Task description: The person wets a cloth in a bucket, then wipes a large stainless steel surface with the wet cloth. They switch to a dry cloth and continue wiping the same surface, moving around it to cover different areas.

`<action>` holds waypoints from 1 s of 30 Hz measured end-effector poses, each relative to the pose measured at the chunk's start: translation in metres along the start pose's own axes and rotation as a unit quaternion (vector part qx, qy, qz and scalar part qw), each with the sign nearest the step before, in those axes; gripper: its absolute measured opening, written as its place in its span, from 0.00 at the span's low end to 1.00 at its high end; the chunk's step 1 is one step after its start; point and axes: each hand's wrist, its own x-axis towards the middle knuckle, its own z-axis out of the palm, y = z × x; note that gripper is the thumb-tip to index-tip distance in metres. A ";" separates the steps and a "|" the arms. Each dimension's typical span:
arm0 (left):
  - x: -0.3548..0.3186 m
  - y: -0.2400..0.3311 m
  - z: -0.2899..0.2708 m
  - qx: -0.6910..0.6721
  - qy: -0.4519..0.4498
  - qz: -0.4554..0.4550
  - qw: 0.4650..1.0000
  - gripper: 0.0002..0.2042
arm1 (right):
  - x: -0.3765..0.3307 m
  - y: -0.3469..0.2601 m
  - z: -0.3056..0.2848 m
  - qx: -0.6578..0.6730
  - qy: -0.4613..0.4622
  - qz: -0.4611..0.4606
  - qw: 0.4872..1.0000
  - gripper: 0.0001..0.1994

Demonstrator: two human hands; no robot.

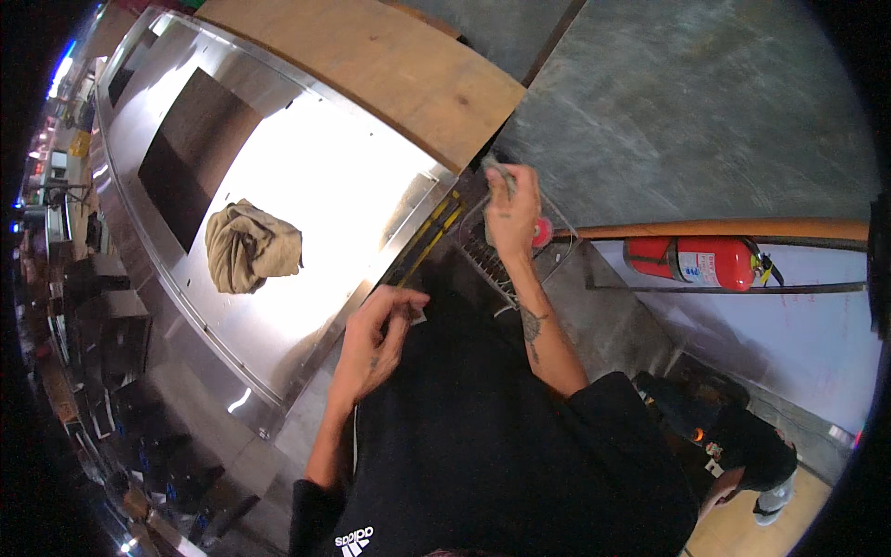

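Observation:
My right hand (513, 212) is closed, with a small greyish piece like a wad of cloth or a pad (492, 163) between thumb and fingers. It is above a wire basket (471, 243) of small things, next to a round red-pink object (542, 232). In front of my chest, near the metal panel's edge, my left hand (379, 330) has its fingers curled in; something small and pale shows by the fingertips, too little to name. A crumpled tan cloth (251, 246) rests on the shiny sheet-metal panel (334, 176), left of both hands.
The panel has large dark rectangular cutouts (200, 153). A wooden board (408, 74) lies along its far side, and a grey surface (705, 121) fills the upper right. A red fire extinguisher (691, 262) is at the right. Another person (756, 455) is at the lower right.

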 end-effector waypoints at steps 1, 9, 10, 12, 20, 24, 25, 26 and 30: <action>0.000 -0.002 -0.001 0.003 0.007 -0.001 1.000 0.12 | 0.000 -0.003 -0.002 0.045 -0.002 0.012 0.999 0.10; -0.011 -0.005 0.000 0.016 -0.023 -0.020 0.999 0.12 | -0.016 -0.019 0.009 0.081 -0.033 0.037 0.995 0.10; -0.013 -0.007 0.001 0.011 -0.020 -0.016 1.000 0.12 | -0.014 -0.021 0.005 0.059 -0.028 0.099 0.993 0.10; -0.010 -0.013 0.005 -0.001 -0.010 0.001 1.000 0.13 | -0.013 -0.034 0.002 0.077 -0.022 -0.018 0.997 0.10; -0.023 -0.016 0.005 0.040 -0.024 0.048 0.998 0.14 | -0.009 0.005 -0.036 -0.140 -0.055 -0.076 0.986 0.09; -0.026 -0.025 0.004 0.037 -0.005 -0.035 0.999 0.14 | -0.013 -0.043 -0.030 -0.009 -0.032 -0.093 0.995 0.10; -0.028 -0.026 0.004 0.038 -0.016 -0.025 0.999 0.14 | -0.017 -0.058 -0.023 0.039 -0.094 -0.120 0.988 0.11; -0.030 -0.027 0.006 0.040 -0.025 -0.012 0.999 0.14 | -0.018 -0.064 -0.017 0.022 -0.120 -0.161 0.979 0.09; -0.041 -0.031 0.007 0.095 -0.047 0.058 0.993 0.14 | -0.012 -0.030 -0.006 -0.041 -0.048 -0.112 0.992 0.07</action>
